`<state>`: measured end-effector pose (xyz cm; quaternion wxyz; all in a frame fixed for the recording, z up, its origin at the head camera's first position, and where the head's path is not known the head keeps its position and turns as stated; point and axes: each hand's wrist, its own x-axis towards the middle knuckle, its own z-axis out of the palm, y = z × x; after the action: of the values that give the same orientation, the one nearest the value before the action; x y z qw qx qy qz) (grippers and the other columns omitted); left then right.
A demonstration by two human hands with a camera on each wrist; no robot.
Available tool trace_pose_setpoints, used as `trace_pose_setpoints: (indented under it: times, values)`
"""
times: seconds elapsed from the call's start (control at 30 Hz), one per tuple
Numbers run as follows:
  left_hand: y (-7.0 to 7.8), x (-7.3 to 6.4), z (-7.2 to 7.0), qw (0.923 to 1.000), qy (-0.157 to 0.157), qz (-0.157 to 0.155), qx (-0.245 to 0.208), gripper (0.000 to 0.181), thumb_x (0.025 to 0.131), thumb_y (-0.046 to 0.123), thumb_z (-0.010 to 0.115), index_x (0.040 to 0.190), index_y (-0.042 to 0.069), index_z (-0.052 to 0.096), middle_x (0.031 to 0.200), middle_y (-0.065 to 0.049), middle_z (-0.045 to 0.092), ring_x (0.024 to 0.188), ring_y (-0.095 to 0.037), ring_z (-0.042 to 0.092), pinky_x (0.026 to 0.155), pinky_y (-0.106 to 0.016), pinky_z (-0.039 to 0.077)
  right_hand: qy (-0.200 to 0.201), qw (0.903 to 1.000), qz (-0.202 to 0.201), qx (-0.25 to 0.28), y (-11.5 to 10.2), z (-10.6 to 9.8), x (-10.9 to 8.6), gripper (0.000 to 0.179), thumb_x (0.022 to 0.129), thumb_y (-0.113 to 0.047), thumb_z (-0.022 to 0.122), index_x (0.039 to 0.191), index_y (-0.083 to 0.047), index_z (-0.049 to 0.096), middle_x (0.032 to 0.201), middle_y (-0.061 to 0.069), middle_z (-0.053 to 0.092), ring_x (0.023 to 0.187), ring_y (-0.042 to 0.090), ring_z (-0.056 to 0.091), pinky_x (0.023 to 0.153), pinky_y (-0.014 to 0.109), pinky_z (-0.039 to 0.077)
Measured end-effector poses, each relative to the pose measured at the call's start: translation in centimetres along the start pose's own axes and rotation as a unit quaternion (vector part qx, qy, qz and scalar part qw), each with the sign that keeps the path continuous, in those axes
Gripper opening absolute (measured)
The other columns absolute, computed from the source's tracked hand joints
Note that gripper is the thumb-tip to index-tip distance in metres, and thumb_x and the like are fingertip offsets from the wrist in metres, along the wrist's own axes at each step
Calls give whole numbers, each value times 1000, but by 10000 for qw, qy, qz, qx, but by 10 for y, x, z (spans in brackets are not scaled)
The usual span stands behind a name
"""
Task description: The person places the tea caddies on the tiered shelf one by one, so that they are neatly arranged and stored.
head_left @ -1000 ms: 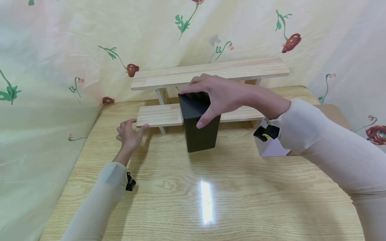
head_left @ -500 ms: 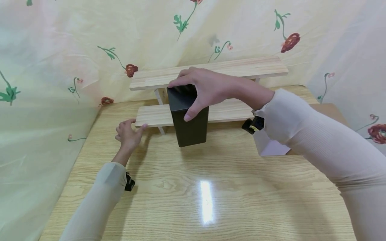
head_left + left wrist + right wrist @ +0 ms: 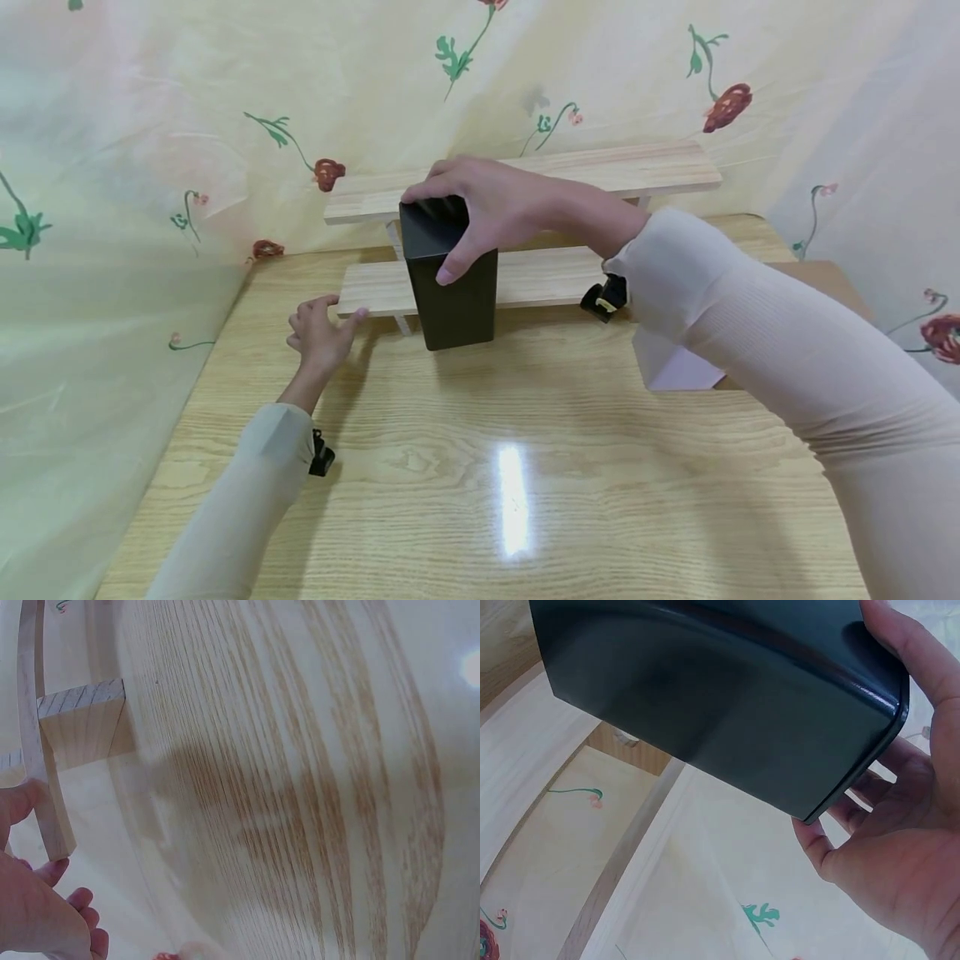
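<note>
A tall black rectangular box (image 3: pixel 459 304) hangs upright in front of a two-tier wooden shelf, and my right hand (image 3: pixel 498 200) grips it by the upper rim from above. In the right wrist view, the thumb and fingers of the right hand (image 3: pixel 904 817) span one end of the black box (image 3: pixel 720 705). My left hand (image 3: pixel 318 342) pinches the left end of the lower shelf board (image 3: pixel 375 287). The left wrist view has the thumb on one face of the shelf board (image 3: pixel 49 795) and a fingertip at its end. The box hides part of the lower board.
Behind the box runs the upper shelf board (image 3: pixel 637 167). A white-sided box with a brown top (image 3: pixel 817 283) stands at the right, partly behind my right sleeve. Flowered fabric (image 3: pixel 390 92) hangs around the wood-grain table (image 3: pixel 405 500).
My right hand has carried the black box leftward and a little upward in the head view, nearer the shelf's left support. The left hand has stayed at the board's end.
</note>
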<state>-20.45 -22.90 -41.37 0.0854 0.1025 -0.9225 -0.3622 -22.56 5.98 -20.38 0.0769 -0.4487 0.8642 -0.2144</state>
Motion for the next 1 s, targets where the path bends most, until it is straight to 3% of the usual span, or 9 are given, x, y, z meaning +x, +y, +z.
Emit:
trace_pose_setpoints:
  times: [0.33, 1.0]
  values:
    - [-1, -3, 1, 10000, 18, 19, -74, 68, 91, 45, 63, 140, 2, 43, 141, -24, 33, 127, -39, 23, 97, -57, 13, 153, 9998, -49, -133, 2, -2, 18, 88, 67, -43, 85, 143, -17, 47, 125, 4, 49, 106, 21, 41, 87, 32, 37]
    - [1, -1, -1, 10000, 17, -32, 45, 67, 91, 44, 62, 140, 3, 43, 143, -24, 32, 130, -39, 21, 98, -58, 14, 230, 9978, 533, -305, 7, 1, 43, 92, 69, -41, 84, 147, -22, 40, 138, 2, 42, 111, 21, 36, 88, 32, 38]
